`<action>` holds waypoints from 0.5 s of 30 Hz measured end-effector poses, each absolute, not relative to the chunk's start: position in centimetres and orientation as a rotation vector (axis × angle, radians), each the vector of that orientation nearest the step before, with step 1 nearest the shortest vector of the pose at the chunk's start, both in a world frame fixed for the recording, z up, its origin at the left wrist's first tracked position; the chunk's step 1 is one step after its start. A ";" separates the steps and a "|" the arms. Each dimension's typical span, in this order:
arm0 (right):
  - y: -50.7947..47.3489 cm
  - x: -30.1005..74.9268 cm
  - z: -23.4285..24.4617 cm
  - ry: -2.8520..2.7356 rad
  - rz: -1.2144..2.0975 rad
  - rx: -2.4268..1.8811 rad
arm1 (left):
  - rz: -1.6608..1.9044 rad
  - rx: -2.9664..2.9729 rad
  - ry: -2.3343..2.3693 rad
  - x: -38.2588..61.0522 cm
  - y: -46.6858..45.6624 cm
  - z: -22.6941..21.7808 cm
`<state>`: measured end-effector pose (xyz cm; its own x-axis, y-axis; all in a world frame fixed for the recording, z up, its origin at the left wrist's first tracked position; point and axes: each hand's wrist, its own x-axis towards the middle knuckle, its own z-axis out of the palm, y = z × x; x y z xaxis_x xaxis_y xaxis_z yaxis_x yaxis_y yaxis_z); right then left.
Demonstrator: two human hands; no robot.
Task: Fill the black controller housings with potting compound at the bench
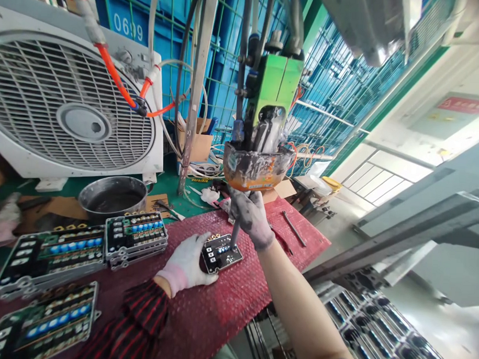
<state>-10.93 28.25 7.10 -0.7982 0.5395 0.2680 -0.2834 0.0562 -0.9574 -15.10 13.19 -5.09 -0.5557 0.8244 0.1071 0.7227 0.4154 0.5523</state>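
Gripping a flat, rectangular black module [220, 258] is the fabric-gloved left hand [187, 263].

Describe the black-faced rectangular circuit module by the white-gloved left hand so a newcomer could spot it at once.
Start at the glossy red bubble-textured mat. There, the white-gloved left hand grips the black-faced rectangular circuit module by its edges, beneath a slim grey tube. Unlike the metal-framed modules with bold blue cylinders to the left, its face shows only small blue spots.
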 end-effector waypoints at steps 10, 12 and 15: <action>27.9 -10.8 6.6 -1.666 1.898 -0.314 | 0.768 1.331 2.461 -14.2 13.5 -4.8; 28.3 -10.4 6.5 -1.679 1.924 -0.293 | 0.759 1.324 2.454 -13.7 14.3 -4.7; 29.0 -9.8 6.4 -1.694 1.883 -0.261 | 0.764 1.317 2.461 -12.4 16.2 -4.7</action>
